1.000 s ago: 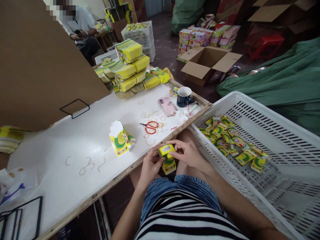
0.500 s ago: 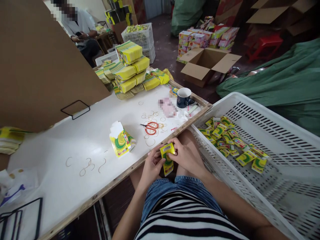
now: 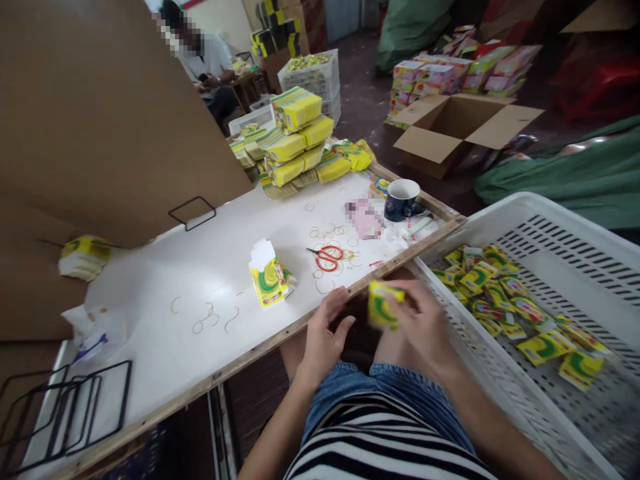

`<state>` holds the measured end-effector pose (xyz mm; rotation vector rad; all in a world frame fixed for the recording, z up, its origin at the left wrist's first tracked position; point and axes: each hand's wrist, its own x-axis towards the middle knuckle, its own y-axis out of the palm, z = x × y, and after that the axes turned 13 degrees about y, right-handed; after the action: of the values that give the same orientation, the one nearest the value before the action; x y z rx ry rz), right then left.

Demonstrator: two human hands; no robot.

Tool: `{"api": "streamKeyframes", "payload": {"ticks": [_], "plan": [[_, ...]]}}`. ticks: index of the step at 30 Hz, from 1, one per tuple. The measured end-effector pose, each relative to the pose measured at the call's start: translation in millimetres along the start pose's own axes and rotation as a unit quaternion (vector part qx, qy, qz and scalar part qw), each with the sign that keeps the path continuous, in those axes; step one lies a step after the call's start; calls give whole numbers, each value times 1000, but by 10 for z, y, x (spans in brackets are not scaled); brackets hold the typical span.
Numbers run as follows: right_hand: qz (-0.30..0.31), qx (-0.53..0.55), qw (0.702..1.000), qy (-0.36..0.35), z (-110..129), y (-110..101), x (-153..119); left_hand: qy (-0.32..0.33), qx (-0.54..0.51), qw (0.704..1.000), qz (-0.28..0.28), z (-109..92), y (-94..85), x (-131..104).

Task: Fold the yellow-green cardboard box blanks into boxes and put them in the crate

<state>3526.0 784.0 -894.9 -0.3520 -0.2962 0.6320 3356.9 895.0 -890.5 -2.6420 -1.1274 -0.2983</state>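
Through the head camera I have both bare hands in view, above the blue denim shorts [image 3: 423,390] and just off the near edge of the white table with a wooden rim [image 3: 160,373]. My right hand [image 3: 425,323] has a narrow grip, thumb and fingers pinching a small flat yellow-and-green printed card box [image 3: 381,305]; box and fingertips are blurred, so I cannot tell exactly where each finger lies. That box is above the lap, between the left hand and the big white slotted plastic crate [image 3: 535,202], and clear of both. My left hand [image 3: 324,337] is spread fairly wide, thumb apart from the fingers, with nothing that I can see in its grasp; its fingertips are right by the wooden rim, and whether they touch it I cannot tell. In the crate I see a loose heap of similar yellow-and-green packets [image 3: 500,293]. On the table, a flat yellow-and-green carton piece with a white flap [image 3: 270,280] lies beyond the left hand, and orange-handled scissors [image 3: 329,259] rest among thin tan rubber bands [image 3: 349,255]. Farther back I make out a dark blue mug [image 3: 395,208] and banded stacks of yellow cartons [image 3: 300,150]
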Motion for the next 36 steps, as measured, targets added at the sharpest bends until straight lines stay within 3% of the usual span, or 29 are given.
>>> {"api": "streamKeyframes", "payload": {"ticks": [2,4,5,7,10,13,15,16,18,21,23,25,27,29,31,33,36], "plan": [[-193,-81,976,-57,-55,-212,123,75,182,979,-63,-44,-266,35],[-270,-131,951,-76,-104,-376,245,107,330,930,-122,-49,-600,62],[-270,-136,950,-76,-120,-418,284,98,372,913,-135,-30,-763,65],[-222,-107,967,-60,-129,-404,294,61,391,911,-115,38,-1023,53],[-113,-19,993,28,-83,-197,159,33,374,922,-92,132,-1172,4],[9,84,986,144,32,88,-47,93,376,907,-167,125,-1045,-60],[106,164,961,194,123,260,-160,164,347,902,-200,83,-853,-111],[152,199,944,215,161,332,-199,198,318,909,-184,63,-737,-139],[208,252,910,253,208,434,-235,244,243,935,-85,36,-494,-197],[199,292,891,285,187,459,-214,244,147,956,69,36,-187,-259],[180,305,890,286,138,412,-196,216,106,968,73,47,-70,-261],[173,318,888,282,94,364,-206,153,57,987,1,56,-29,-220],[177,335,880,285,70,350,-246,45,-26,997,-57,61,-35,-143],[190,344,872,293,65,372,-293,-67,-142,987,-34,64,-48,-55],[201,344,869,294,70,402,-324,-134,-250,958,35,63,-42,13],[196,334,876,286,78,412,-330,-149,-311,936,73,59,-11,46],[176,308,896,266,91,373,-307,-134,-321,935,63,50,58,51]]}}
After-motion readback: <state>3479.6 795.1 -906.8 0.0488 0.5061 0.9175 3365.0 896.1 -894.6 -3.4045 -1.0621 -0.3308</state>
